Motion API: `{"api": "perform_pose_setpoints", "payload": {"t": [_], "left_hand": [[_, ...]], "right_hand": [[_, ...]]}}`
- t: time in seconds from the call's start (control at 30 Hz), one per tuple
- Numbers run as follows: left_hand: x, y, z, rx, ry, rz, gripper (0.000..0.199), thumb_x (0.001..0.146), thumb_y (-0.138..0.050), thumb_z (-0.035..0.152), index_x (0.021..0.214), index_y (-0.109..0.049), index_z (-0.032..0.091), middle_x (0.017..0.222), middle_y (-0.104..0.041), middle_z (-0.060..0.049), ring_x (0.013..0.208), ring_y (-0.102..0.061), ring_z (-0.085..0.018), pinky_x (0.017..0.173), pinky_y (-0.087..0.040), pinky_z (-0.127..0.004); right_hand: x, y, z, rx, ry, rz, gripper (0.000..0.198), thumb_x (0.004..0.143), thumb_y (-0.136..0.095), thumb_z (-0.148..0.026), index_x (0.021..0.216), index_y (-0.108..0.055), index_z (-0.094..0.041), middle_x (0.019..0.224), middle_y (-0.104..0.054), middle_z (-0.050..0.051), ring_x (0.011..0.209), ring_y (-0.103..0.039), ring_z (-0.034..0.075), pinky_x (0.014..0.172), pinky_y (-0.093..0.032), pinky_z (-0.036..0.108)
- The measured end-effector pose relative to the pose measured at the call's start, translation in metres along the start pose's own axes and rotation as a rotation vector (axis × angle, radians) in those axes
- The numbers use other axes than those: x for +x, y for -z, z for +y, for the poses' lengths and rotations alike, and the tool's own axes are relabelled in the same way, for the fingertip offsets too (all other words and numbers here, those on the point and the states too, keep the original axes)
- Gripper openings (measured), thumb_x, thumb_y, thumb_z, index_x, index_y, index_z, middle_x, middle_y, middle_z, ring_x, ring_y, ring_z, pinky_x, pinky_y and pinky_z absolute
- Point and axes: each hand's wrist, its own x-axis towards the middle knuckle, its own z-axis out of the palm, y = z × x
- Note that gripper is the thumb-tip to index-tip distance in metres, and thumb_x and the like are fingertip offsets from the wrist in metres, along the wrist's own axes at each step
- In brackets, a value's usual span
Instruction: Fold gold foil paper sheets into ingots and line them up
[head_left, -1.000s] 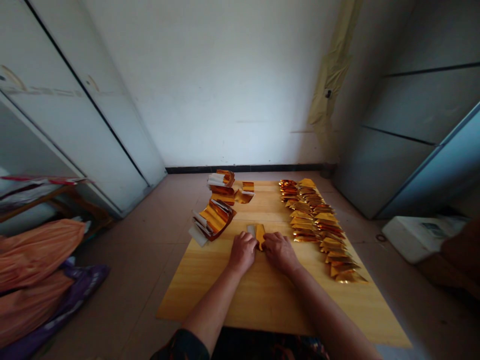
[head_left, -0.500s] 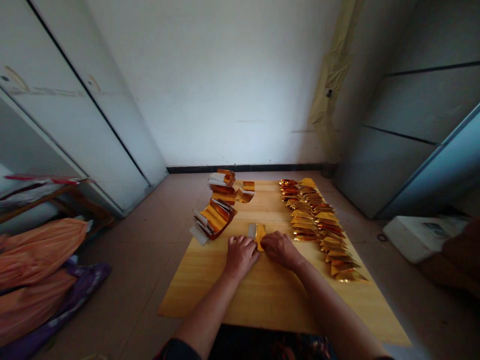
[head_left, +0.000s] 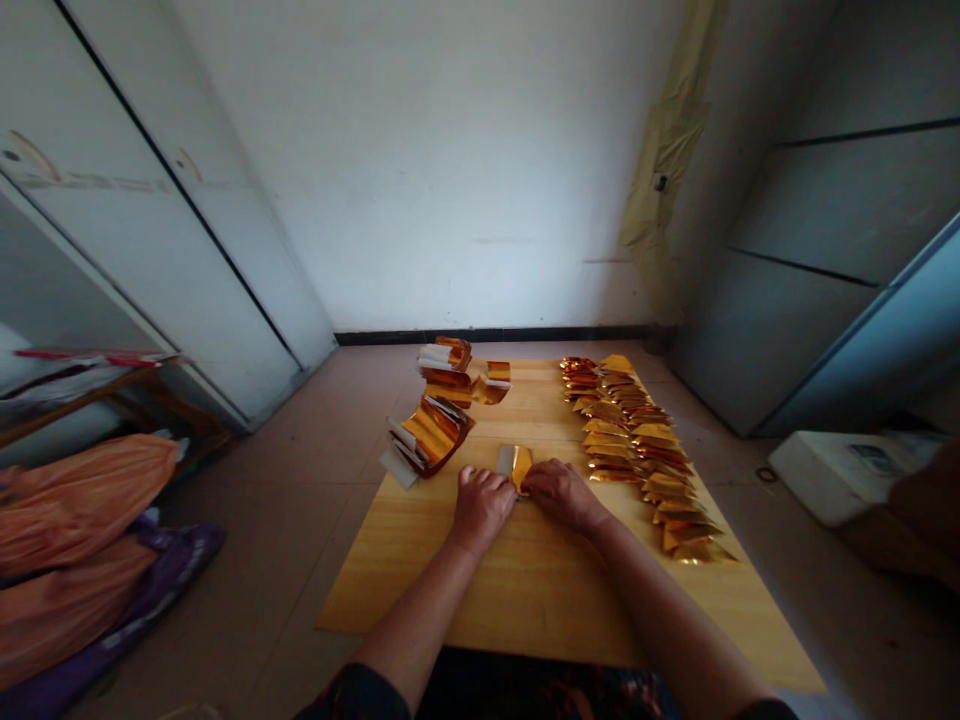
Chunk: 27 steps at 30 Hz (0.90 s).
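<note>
A small sheet of gold foil paper (head_left: 521, 461) with a pale grey strip on its left lies on the wooden board (head_left: 540, 590). At its near left corner, my left hand (head_left: 482, 508) has its fingers bent and closed on the edge. My right hand (head_left: 564, 492) pinches the near right corner, fingertips almost meeting those of the left. The near edge of the sheet is curled up between both hands; my fingers partly hide it. To the right stand rows of folded gold paper pieces (head_left: 606, 437). On the left are curved stacks of gold foil sheets (head_left: 433, 432).
More foil sheets (head_left: 491, 388) lie at the board's far left. A white wall (head_left: 465, 200) stands beyond the board, with cabinets (head_left: 187, 200) on the left. Orange cloth (head_left: 82, 500) is piled at the left, and a white box (head_left: 825, 475) sits on the floor at right.
The near edge of the gold foil paper has been rolled or folded further away from me, so less of its gold face shows. Both hands have shifted only slightly.
</note>
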Motion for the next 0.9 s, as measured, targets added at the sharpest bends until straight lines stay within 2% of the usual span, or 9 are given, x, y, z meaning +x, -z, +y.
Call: {"api": "perform_pose_setpoints", "payload": {"t": [0.17, 0.27, 0.33, 0.53, 0.73, 0.9], "left_hand": [[0.001, 0.003, 0.002, -0.011, 0.02, -0.015, 0.021, 0.089, -0.049, 0.026, 0.077, -0.066, 0.023, 0.079, -0.066, -0.003, 0.08, -0.054, -0.017, 0.088, -0.029, -0.039], [-0.001, 0.009, 0.005, -0.038, 0.019, -0.038, 0.014, 0.086, -0.052, 0.025, 0.089, -0.065, 0.025, 0.083, -0.067, -0.003, 0.085, -0.055, -0.019, 0.089, -0.029, -0.041], [-0.002, 0.013, 0.006, -0.054, 0.011, -0.053, 0.016, 0.082, -0.056, 0.024, 0.095, -0.064, 0.026, 0.091, -0.068, -0.003, 0.09, -0.056, -0.02, 0.092, -0.029, -0.043], [-0.007, 0.01, 0.007, -0.036, 0.028, -0.026, 0.014, 0.086, -0.052, 0.023, 0.086, -0.066, 0.026, 0.096, -0.068, -0.003, 0.088, -0.057, -0.019, 0.1, -0.025, -0.048], [-0.008, 0.006, 0.004, -0.037, 0.029, -0.027, 0.015, 0.087, -0.052, 0.023, 0.087, -0.066, 0.028, 0.097, -0.068, -0.001, 0.088, -0.057, -0.018, 0.102, -0.022, -0.052], [-0.007, 0.002, -0.001, -0.084, -0.028, -0.05, 0.017, 0.086, -0.051, 0.018, 0.088, -0.066, 0.026, 0.098, -0.068, -0.002, 0.093, -0.058, -0.017, 0.095, -0.033, -0.042]], "right_hand": [[0.0, -0.004, 0.003, -0.001, 0.011, 0.032, 0.018, 0.087, -0.055, -0.025, 0.092, -0.072, -0.029, 0.104, -0.066, 0.003, 0.096, -0.056, 0.018, 0.078, -0.037, 0.03], [-0.001, -0.007, 0.005, 0.011, 0.007, 0.062, 0.017, 0.087, -0.056, -0.025, 0.091, -0.072, -0.028, 0.103, -0.067, 0.004, 0.095, -0.057, 0.018, 0.078, -0.037, 0.029], [0.0, -0.009, 0.006, 0.022, 0.003, 0.077, 0.017, 0.087, -0.056, -0.025, 0.092, -0.072, -0.028, 0.103, -0.067, 0.004, 0.094, -0.057, 0.017, 0.079, -0.038, 0.029], [0.0, -0.008, 0.004, -0.007, 0.002, 0.072, 0.019, 0.089, -0.053, -0.026, 0.094, -0.071, -0.027, 0.103, -0.066, 0.005, 0.094, -0.056, 0.017, 0.079, -0.037, 0.029], [0.0, -0.006, 0.001, -0.038, 0.028, 0.045, 0.02, 0.089, -0.053, -0.028, 0.098, -0.071, -0.03, 0.107, -0.065, 0.004, 0.096, -0.054, 0.018, 0.079, -0.034, 0.031], [0.005, -0.008, 0.003, -0.001, 0.034, 0.045, 0.019, 0.09, -0.053, -0.033, 0.093, -0.071, -0.028, 0.104, -0.065, 0.003, 0.095, -0.052, 0.017, 0.081, -0.034, 0.031]]}}
